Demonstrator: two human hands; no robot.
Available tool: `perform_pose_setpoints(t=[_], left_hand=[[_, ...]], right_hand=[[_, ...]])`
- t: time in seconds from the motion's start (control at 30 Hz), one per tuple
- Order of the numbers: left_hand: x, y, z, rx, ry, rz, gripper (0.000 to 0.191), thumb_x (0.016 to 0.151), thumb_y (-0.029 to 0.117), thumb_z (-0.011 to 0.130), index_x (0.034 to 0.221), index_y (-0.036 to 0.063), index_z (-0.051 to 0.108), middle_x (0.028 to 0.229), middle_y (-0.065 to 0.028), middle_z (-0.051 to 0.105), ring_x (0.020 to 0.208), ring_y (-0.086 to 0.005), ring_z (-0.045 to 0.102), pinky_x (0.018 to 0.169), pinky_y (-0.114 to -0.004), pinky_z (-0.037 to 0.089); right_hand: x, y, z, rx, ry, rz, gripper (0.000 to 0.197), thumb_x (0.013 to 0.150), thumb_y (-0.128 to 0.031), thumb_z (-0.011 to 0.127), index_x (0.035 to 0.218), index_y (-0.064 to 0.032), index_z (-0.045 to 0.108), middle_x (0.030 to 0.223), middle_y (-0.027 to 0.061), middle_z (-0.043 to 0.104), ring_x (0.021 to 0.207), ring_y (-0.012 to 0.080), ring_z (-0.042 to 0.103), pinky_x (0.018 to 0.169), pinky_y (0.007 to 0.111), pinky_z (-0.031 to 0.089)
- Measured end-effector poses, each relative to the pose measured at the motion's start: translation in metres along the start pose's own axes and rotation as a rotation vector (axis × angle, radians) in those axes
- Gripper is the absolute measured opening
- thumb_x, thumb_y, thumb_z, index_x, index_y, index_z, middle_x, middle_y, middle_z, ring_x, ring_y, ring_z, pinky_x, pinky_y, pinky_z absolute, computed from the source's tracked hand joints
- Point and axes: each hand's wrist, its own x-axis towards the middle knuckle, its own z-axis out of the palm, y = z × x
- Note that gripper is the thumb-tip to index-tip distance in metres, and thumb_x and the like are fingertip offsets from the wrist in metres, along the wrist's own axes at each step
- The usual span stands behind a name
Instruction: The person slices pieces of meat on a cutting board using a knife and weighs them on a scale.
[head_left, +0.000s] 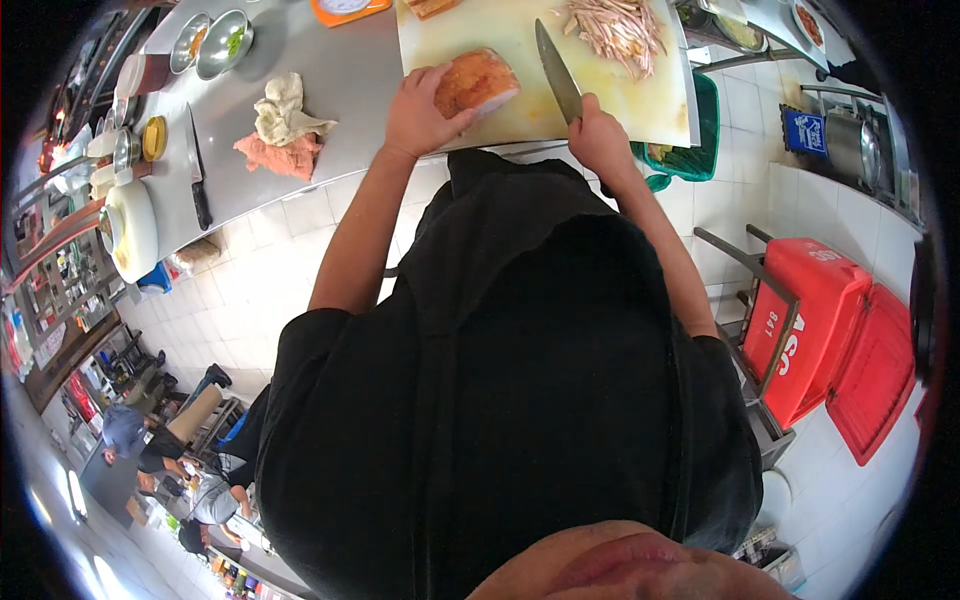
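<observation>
My left hand (426, 109) rests on the left end of a browned block of meat (478, 81), fingers over its top and thumb along its near side. The meat lies on a large pale cutting board (517, 124) with yellowish stains. My right hand (600, 139) grips the handle of a chef's knife (556, 71), whose blade points away from me over the board, to the right of the meat and apart from it. A pile of thin-cut meat strips (619, 30) lies at the board's far right. Part of another brown piece (431, 6) shows at its far edge.
On the steel table (341, 67) left of the board lie crumpled cloths (281, 124), a second knife (196, 169), metal bowls (225, 45) and an orange scale (349, 11). A green bin (705, 127) stands below the board's right edge. A red lidded bin (810, 322) is farther right. People work behind at left.
</observation>
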Motion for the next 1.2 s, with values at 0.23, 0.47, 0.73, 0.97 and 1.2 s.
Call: perform_pose_setpoints(t=[0.23, 0.47, 0.73, 0.97, 1.2], left_hand=[[0.039, -0.046, -0.009, -0.660, -0.239, -0.345, 0.076, 0.083, 0.039, 0.085, 0.144, 0.0034, 0.057, 0.129, -0.0147, 0.067, 0.117, -0.0241, 0.065, 0.098, -0.036, 0.053], [0.053, -0.048, -0.021, -0.721, -0.289, -0.500, 0.059, 0.091, 0.040, 0.075, 0.136, 0.0030, 0.064, 0.125, -0.0115, 0.070, 0.115, -0.0211, 0.064, 0.096, -0.035, 0.052], [0.020, -0.032, -0.003, -0.510, -0.112, -0.243, 0.061, 0.089, 0.040, 0.078, 0.138, 0.0076, 0.063, 0.123, -0.0148, 0.070, 0.115, -0.0286, 0.065, 0.103, -0.038, 0.050], [-0.012, 0.012, 0.009, 0.096, 0.018, 0.063, 0.079, 0.076, 0.044, 0.084, 0.143, 0.0145, 0.055, 0.142, -0.0179, 0.053, 0.131, -0.0401, 0.050, 0.111, -0.047, 0.044], [-0.022, -0.003, 0.009, -0.213, 0.184, -0.029, 0.072, 0.084, 0.038, 0.081, 0.144, 0.0106, 0.053, 0.141, -0.0169, 0.054, 0.129, -0.0375, 0.052, 0.108, -0.047, 0.045]], right_hand=[[0.000, -0.002, -0.002, -0.002, -0.016, 0.008, 0.020, 0.094, -0.015, 0.054, 0.106, 0.0002, 0.048, 0.086, 0.0314, 0.069, 0.085, 0.0500, 0.069, 0.078, 0.060, 0.053], [0.002, 0.005, 0.002, 0.015, -0.005, 0.004, 0.020, 0.093, -0.014, 0.054, 0.106, 0.0005, 0.048, 0.086, 0.0315, 0.069, 0.085, 0.0501, 0.069, 0.078, 0.060, 0.053], [0.005, 0.002, -0.003, 0.034, -0.020, -0.009, 0.021, 0.093, -0.014, 0.053, 0.107, 0.0010, 0.049, 0.087, 0.0325, 0.069, 0.085, 0.0504, 0.069, 0.079, 0.061, 0.053], [0.006, -0.002, -0.008, -0.001, -0.060, -0.013, 0.022, 0.094, -0.015, 0.053, 0.109, 0.0008, 0.049, 0.089, 0.0326, 0.069, 0.086, 0.0511, 0.069, 0.080, 0.061, 0.053], [0.000, -0.032, -0.029, 0.066, -0.057, -0.152, 0.025, 0.094, -0.015, 0.054, 0.110, 0.0020, 0.046, 0.086, 0.0324, 0.069, 0.083, 0.0511, 0.068, 0.079, 0.062, 0.053]])
